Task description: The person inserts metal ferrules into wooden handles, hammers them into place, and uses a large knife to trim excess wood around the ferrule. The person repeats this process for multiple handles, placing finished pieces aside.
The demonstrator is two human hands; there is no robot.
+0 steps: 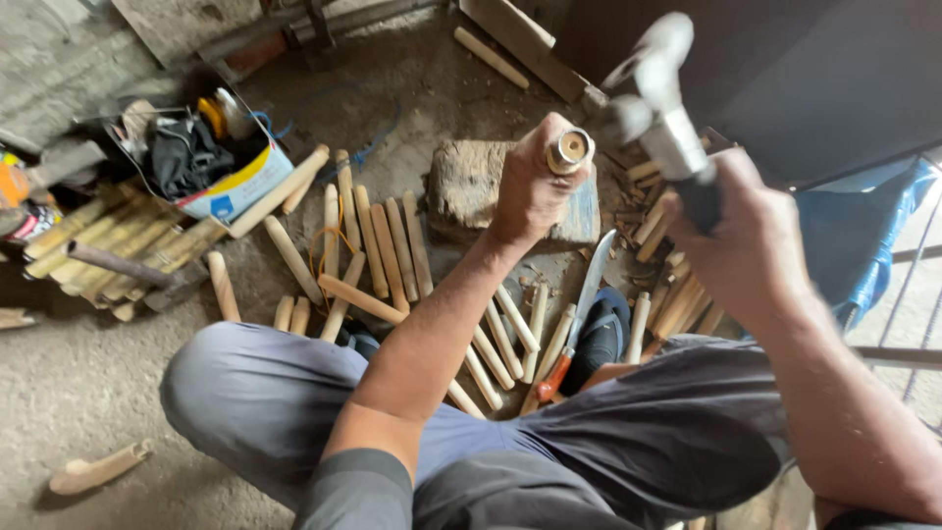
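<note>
Dozens of pale wooden handles are lying about the dirt floor [78, 393] in this head view. Far left, a bundle of longer sticks [108, 245] is resting under a dark-headed hammer [118, 267], and just behind them a cardboard box [240, 186] is holding dark rags and a yellow item. One stray curved handle [98, 468] is lying alone near the bottom left corner. Moving inward, a row of handles [378, 245] is leaning side by side in front of the person's grey-trousered knee [245, 393], with a loop of orange cord among them.

At the centre, a worn wooden block [471, 186] is sitting on the floor. The left hand [530, 186] is hovering just above it, fingers wrapped fully closed around a wooden handle, gripping it upright so that only its top end shows, capped by a brass-coloured metal ferrule [570, 150]. Below that hand, a knife [579, 319] with an orange grip is lying among more handles beside a dark sandal [601, 339].

To the right, the right hand [751, 240] is closing tightly around the dark grip of a metal hammer [655, 98], whose shiny head is blurring above and just right of the ferrule, not touching it. Another heap of handles [677, 294] is lying below this hand. Farthest right, blue fabric [863, 236] is draping beside thin metal rods.
</note>
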